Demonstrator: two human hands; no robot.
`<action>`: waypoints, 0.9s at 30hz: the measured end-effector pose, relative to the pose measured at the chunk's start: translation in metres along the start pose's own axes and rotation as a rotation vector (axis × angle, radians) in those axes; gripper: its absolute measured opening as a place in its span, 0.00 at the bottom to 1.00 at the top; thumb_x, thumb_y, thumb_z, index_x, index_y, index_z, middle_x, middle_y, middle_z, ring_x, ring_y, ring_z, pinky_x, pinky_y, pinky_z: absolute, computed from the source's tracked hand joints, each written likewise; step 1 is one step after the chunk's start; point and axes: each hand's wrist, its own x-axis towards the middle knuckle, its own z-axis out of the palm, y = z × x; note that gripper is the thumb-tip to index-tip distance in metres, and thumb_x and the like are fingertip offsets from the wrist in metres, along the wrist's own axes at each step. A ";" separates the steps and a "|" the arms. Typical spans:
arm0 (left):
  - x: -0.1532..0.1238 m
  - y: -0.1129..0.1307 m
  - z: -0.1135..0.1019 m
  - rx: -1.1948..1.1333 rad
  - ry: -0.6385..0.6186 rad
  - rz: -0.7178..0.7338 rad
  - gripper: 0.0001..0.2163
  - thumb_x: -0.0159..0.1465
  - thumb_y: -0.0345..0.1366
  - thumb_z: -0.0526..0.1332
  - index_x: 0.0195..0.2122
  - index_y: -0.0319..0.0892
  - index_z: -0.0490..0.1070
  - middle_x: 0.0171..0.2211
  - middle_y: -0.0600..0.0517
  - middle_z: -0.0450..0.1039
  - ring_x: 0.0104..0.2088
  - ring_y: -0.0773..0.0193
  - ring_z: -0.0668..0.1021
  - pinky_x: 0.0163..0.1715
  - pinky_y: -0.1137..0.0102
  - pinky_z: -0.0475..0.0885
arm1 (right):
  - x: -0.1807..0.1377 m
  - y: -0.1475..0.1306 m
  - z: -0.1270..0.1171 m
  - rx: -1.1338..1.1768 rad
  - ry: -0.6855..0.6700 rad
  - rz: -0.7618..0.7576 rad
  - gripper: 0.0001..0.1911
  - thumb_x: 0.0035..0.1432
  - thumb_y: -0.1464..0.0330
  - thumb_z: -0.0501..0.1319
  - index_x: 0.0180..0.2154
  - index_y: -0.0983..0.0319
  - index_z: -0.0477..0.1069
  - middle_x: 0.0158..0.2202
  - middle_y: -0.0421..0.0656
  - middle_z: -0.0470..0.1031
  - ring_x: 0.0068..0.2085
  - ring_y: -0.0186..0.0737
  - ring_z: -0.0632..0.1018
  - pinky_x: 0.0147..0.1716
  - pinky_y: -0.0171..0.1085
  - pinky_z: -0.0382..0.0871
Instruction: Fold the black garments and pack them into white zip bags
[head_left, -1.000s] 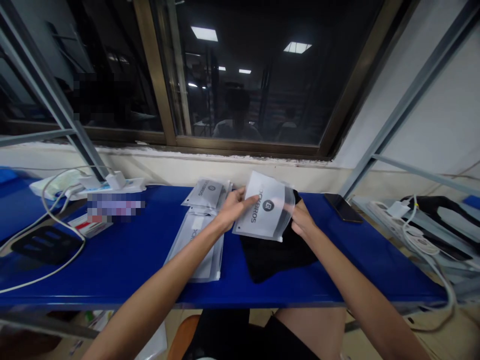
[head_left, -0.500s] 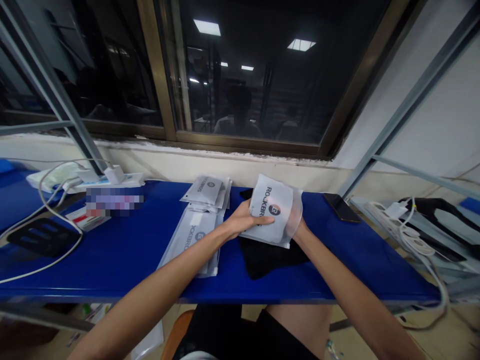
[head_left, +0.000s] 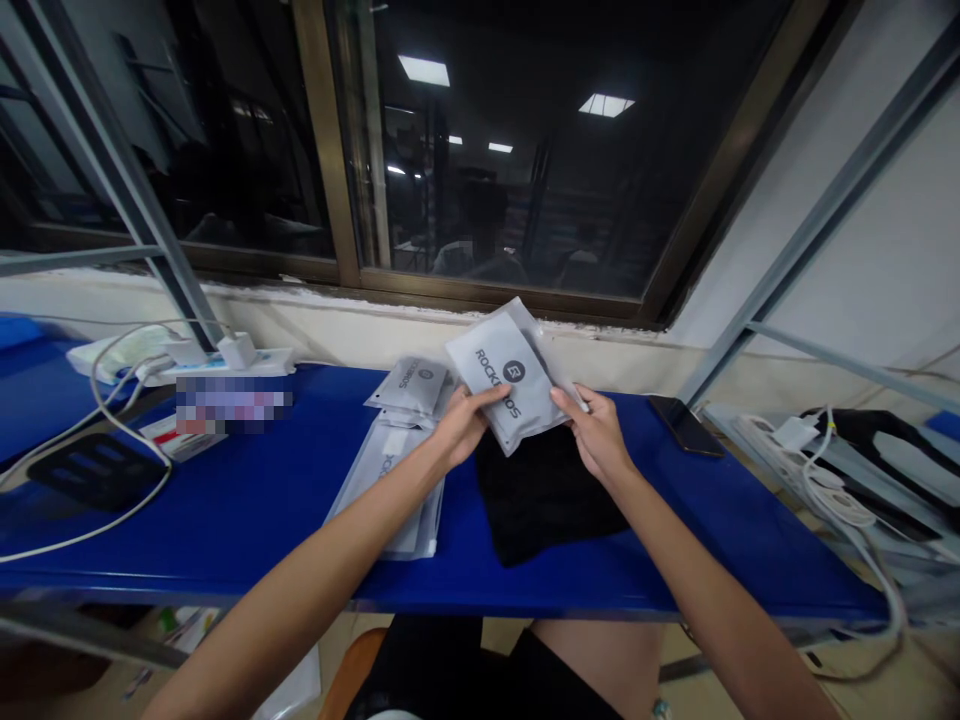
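Both hands grip a frosted plastic pouch (head_left: 499, 355) printed ROCKBROS, held tilted above the table. My left hand (head_left: 466, 425) pinches its lower left side, thumb on the front. On its right edge my right hand (head_left: 596, 425) closes with thumb and fingers. What fills the pouch is hidden by the frosted plastic. Beneath lies a folded black cloth (head_left: 547, 500) on the blue table. Left of it, small filled pouches (head_left: 409, 388) with the same print rest on a pile of larger flat pouches (head_left: 375, 490), partly covered by my left forearm.
On the blue table (head_left: 255, 510) a power strip (head_left: 262, 362) with white cables stands at the back left, near a small box (head_left: 180, 437). A phone (head_left: 684, 425) lies at the right. Grey metal posts rise on both sides before a dark window.
The pouch has turned and risen slightly, its open flap now pointing up and right. My right hand has come from behind or within the flap to grip the pouch's right edge.
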 end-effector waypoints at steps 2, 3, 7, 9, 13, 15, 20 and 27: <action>0.004 0.009 -0.007 0.215 0.201 0.252 0.19 0.55 0.37 0.70 0.48 0.38 0.74 0.50 0.42 0.77 0.49 0.54 0.79 0.52 0.59 0.75 | 0.003 0.000 -0.002 0.004 0.103 -0.105 0.16 0.48 0.56 0.75 0.33 0.60 0.79 0.30 0.38 0.77 0.33 0.40 0.76 0.37 0.37 0.72; 0.005 0.014 -0.010 0.381 0.318 0.431 0.19 0.57 0.36 0.68 0.49 0.39 0.72 0.51 0.42 0.75 0.51 0.53 0.77 0.52 0.58 0.74 | 0.004 -0.001 -0.003 -0.004 0.153 -0.158 0.15 0.48 0.56 0.75 0.31 0.59 0.78 0.29 0.38 0.76 0.33 0.39 0.76 0.37 0.37 0.72; -0.009 0.017 -0.006 1.048 0.246 1.067 0.17 0.63 0.34 0.63 0.53 0.40 0.70 0.53 0.40 0.71 0.56 0.52 0.72 0.57 0.54 0.69 | -0.002 -0.004 -0.002 -0.282 0.191 -0.326 0.11 0.51 0.58 0.73 0.31 0.57 0.80 0.29 0.40 0.77 0.35 0.45 0.76 0.42 0.43 0.72; -0.023 0.009 0.006 1.189 -0.064 1.186 0.15 0.66 0.33 0.62 0.54 0.41 0.70 0.53 0.41 0.73 0.55 0.53 0.74 0.54 0.55 0.70 | -0.010 -0.004 0.001 -0.444 0.069 -0.431 0.07 0.55 0.59 0.70 0.33 0.55 0.82 0.33 0.42 0.79 0.38 0.48 0.77 0.46 0.46 0.72; -0.040 -0.009 0.023 1.265 -0.328 1.278 0.12 0.69 0.29 0.57 0.52 0.44 0.72 0.46 0.44 0.78 0.48 0.55 0.77 0.45 0.59 0.71 | -0.021 -0.002 0.008 -0.516 -0.144 -0.569 0.06 0.59 0.63 0.66 0.37 0.53 0.83 0.39 0.45 0.82 0.41 0.51 0.78 0.46 0.50 0.73; -0.038 -0.012 0.021 1.247 -0.306 1.287 0.12 0.70 0.26 0.54 0.49 0.43 0.73 0.43 0.44 0.79 0.45 0.56 0.78 0.42 0.61 0.71 | -0.023 -0.002 0.009 -0.529 -0.144 -0.587 0.07 0.59 0.65 0.66 0.39 0.53 0.83 0.40 0.44 0.83 0.42 0.51 0.79 0.46 0.49 0.74; -0.022 -0.012 0.009 1.181 -0.286 1.298 0.08 0.72 0.28 0.56 0.47 0.42 0.73 0.40 0.45 0.78 0.41 0.60 0.78 0.41 0.63 0.73 | -0.017 -0.002 0.011 -0.595 -0.144 -0.704 0.09 0.63 0.69 0.63 0.37 0.57 0.83 0.38 0.44 0.84 0.40 0.47 0.82 0.43 0.46 0.77; -0.011 -0.008 0.004 1.304 -0.206 1.312 0.04 0.71 0.29 0.58 0.42 0.40 0.72 0.38 0.46 0.78 0.40 0.60 0.76 0.40 0.63 0.69 | -0.018 -0.002 0.008 -0.660 -0.042 -0.836 0.13 0.65 0.73 0.60 0.37 0.56 0.84 0.38 0.42 0.85 0.40 0.45 0.85 0.42 0.44 0.80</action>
